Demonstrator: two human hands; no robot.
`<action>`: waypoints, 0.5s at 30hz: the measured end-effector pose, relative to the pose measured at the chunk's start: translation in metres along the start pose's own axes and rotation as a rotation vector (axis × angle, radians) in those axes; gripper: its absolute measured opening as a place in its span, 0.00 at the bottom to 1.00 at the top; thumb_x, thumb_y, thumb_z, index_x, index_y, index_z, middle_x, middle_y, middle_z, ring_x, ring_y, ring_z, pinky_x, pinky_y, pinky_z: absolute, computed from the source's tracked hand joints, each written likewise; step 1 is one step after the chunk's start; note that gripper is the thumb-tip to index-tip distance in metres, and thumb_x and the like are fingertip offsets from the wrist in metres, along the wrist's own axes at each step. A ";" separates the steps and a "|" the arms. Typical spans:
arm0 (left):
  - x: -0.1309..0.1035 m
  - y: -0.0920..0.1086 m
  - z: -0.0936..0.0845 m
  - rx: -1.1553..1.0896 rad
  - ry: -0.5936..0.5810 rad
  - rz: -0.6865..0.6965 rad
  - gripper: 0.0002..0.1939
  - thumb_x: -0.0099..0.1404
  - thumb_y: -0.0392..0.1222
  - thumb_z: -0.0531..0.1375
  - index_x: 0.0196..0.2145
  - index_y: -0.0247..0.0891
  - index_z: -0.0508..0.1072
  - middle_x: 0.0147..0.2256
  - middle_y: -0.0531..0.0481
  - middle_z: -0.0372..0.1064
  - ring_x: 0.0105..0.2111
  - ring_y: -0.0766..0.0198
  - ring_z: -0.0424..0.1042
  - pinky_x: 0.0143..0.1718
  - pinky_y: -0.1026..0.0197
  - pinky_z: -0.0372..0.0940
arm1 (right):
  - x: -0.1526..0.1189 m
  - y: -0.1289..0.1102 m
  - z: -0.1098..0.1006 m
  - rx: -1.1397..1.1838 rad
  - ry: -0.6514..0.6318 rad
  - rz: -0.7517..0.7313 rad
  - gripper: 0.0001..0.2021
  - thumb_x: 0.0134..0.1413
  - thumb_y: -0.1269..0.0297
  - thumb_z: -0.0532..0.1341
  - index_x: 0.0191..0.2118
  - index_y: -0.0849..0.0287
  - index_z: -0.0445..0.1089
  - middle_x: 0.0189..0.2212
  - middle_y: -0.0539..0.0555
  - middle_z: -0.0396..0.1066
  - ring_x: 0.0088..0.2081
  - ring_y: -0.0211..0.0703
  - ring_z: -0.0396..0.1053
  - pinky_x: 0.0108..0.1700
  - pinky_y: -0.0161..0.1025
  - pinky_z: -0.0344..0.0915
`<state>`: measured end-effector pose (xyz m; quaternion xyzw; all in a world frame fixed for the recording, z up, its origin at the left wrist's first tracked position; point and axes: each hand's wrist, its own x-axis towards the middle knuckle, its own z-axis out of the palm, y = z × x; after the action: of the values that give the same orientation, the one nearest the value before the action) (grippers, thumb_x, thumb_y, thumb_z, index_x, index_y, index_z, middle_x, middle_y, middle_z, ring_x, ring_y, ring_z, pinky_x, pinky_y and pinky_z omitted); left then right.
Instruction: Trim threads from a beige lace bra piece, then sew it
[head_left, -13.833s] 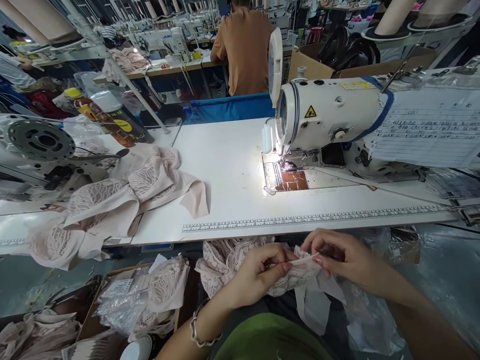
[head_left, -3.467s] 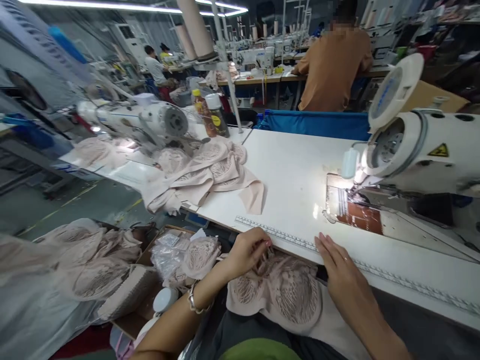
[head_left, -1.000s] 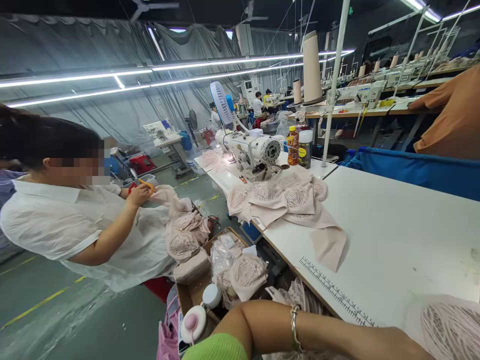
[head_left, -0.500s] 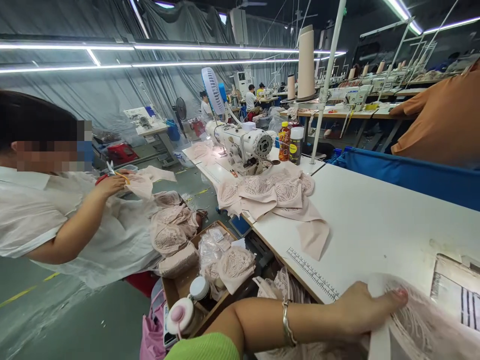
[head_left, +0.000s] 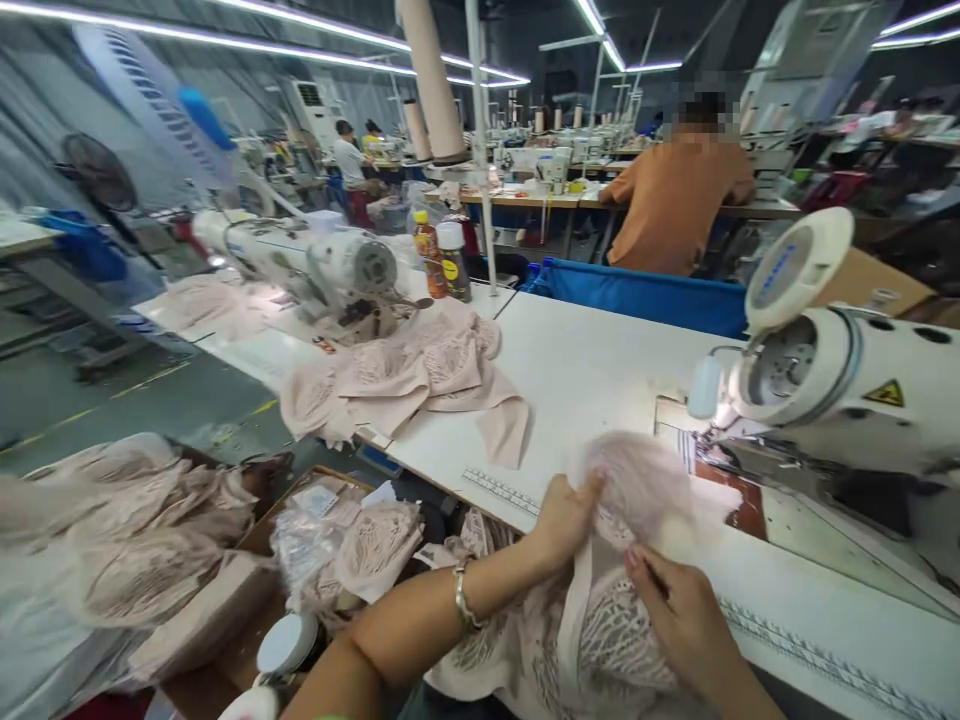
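**Inspector A:** Head view: what is changing?

**Inspector B:** The pale pink lace bra piece (head_left: 637, 490), lower at the edge half a second ago, is now rising over the white tabletop (head_left: 600, 370), nearing the white sewing machine (head_left: 847, 380). Left hand (head_left: 562, 515) fingers are pinching its edge; right hand (head_left: 675, 615) fingers are closing on the band.

**Inspector A:** Counts?

**Inspector B:** Two hands, two bottles (head_left: 442, 260), one fabric heap (head_left: 405, 375).

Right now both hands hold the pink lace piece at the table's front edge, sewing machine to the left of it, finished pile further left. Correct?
Not quite. In the head view the sewing machine stands to the right of the pink lace piece, not the left. The rest holds: left hand and right hand both hold the piece at the table's front edge, and the pile of pieces lies further left.
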<state>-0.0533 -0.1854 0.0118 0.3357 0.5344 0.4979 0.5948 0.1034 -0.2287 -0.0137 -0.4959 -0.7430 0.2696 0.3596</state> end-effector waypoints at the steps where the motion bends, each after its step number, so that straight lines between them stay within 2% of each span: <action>1: 0.001 0.000 -0.003 0.028 -0.064 0.003 0.31 0.53 0.68 0.66 0.30 0.31 0.74 0.30 0.41 0.75 0.37 0.50 0.73 0.42 0.54 0.69 | -0.003 -0.002 -0.006 0.003 0.000 0.046 0.25 0.67 0.46 0.51 0.22 0.55 0.61 0.13 0.45 0.54 0.16 0.37 0.55 0.20 0.34 0.55; 3: 0.003 0.003 -0.006 0.022 -0.144 0.027 0.34 0.53 0.70 0.65 0.31 0.30 0.75 0.30 0.41 0.75 0.36 0.51 0.74 0.38 0.55 0.69 | -0.005 -0.008 -0.017 0.014 -0.030 0.122 0.25 0.67 0.46 0.50 0.21 0.54 0.55 0.14 0.44 0.49 0.17 0.36 0.51 0.20 0.34 0.50; 5: 0.009 0.011 -0.004 -0.064 -0.243 0.015 0.33 0.52 0.67 0.68 0.35 0.29 0.77 0.32 0.40 0.76 0.36 0.51 0.75 0.37 0.56 0.69 | -0.002 -0.017 -0.024 0.024 -0.074 0.187 0.25 0.65 0.45 0.49 0.20 0.53 0.50 0.15 0.44 0.47 0.18 0.35 0.49 0.21 0.35 0.49; 8: 0.035 0.032 -0.004 -0.176 -0.411 0.035 0.35 0.51 0.54 0.72 0.51 0.29 0.74 0.36 0.42 0.77 0.36 0.55 0.75 0.38 0.57 0.71 | 0.005 -0.025 -0.031 0.017 -0.118 0.275 0.25 0.63 0.43 0.48 0.20 0.53 0.52 0.15 0.45 0.49 0.19 0.37 0.52 0.23 0.35 0.52; 9: 0.047 0.039 -0.007 -0.135 -0.415 0.092 0.37 0.54 0.49 0.71 0.58 0.31 0.69 0.38 0.43 0.77 0.35 0.58 0.75 0.39 0.58 0.71 | 0.007 -0.025 -0.033 -0.004 -0.118 0.293 0.25 0.63 0.42 0.48 0.21 0.53 0.54 0.15 0.45 0.50 0.19 0.38 0.53 0.24 0.36 0.52; 11: 0.074 0.053 -0.017 0.175 -0.304 0.228 0.40 0.62 0.42 0.66 0.68 0.35 0.57 0.37 0.46 0.76 0.31 0.62 0.75 0.37 0.57 0.72 | 0.009 -0.021 -0.037 -0.090 -0.137 0.331 0.25 0.63 0.43 0.47 0.22 0.54 0.59 0.15 0.47 0.55 0.20 0.40 0.57 0.24 0.36 0.53; 12: 0.086 0.059 -0.023 0.404 -0.180 0.336 0.39 0.65 0.39 0.63 0.69 0.35 0.54 0.37 0.45 0.76 0.30 0.62 0.75 0.37 0.57 0.72 | 0.008 -0.018 -0.040 -0.156 -0.158 0.355 0.23 0.64 0.45 0.47 0.24 0.54 0.61 0.15 0.48 0.58 0.20 0.42 0.60 0.25 0.36 0.54; 13: 0.095 0.062 -0.029 0.606 -0.057 0.441 0.38 0.66 0.36 0.62 0.69 0.34 0.53 0.40 0.43 0.75 0.32 0.61 0.76 0.38 0.55 0.73 | 0.008 -0.014 -0.042 -0.232 -0.189 0.380 0.22 0.65 0.48 0.47 0.26 0.55 0.65 0.16 0.49 0.62 0.20 0.43 0.62 0.25 0.36 0.54; 15: 0.103 0.064 -0.035 0.841 0.097 0.599 0.34 0.66 0.33 0.61 0.67 0.34 0.56 0.48 0.36 0.72 0.41 0.55 0.77 0.47 0.48 0.72 | 0.008 -0.010 -0.047 -0.397 -0.288 0.421 0.18 0.66 0.56 0.48 0.33 0.56 0.71 0.20 0.52 0.69 0.23 0.46 0.68 0.26 0.36 0.55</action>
<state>-0.1096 -0.0740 0.0328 0.6607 0.5955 0.4036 0.2144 0.1331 -0.2228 0.0240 -0.6560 -0.7054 0.2553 0.0831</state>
